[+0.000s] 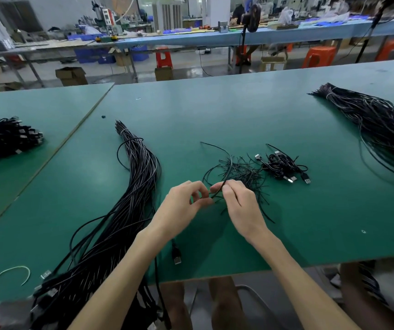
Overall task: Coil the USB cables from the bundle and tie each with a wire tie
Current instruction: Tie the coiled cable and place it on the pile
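Note:
A long bundle of black USB cables (129, 198) lies on the green table (215, 110), left of my hands, its near end hanging over the front edge. My left hand (181, 206) and my right hand (239, 203) meet at the table's middle, both pinching one thin black cable (228, 163) that arcs up and away from them. A USB plug (176, 254) lies under my left wrist. Just beyond my right hand lies a heap of short black wire ties (246, 175). Coiled, tied cables (284, 166) sit to its right.
A second large cable bundle (377, 125) lies at the far right. A pile of coiled black cables (5, 136) sits at the left on the adjoining table. A pale loose tie (12, 272) lies near the front left edge. Benches, stools and boxes stand beyond.

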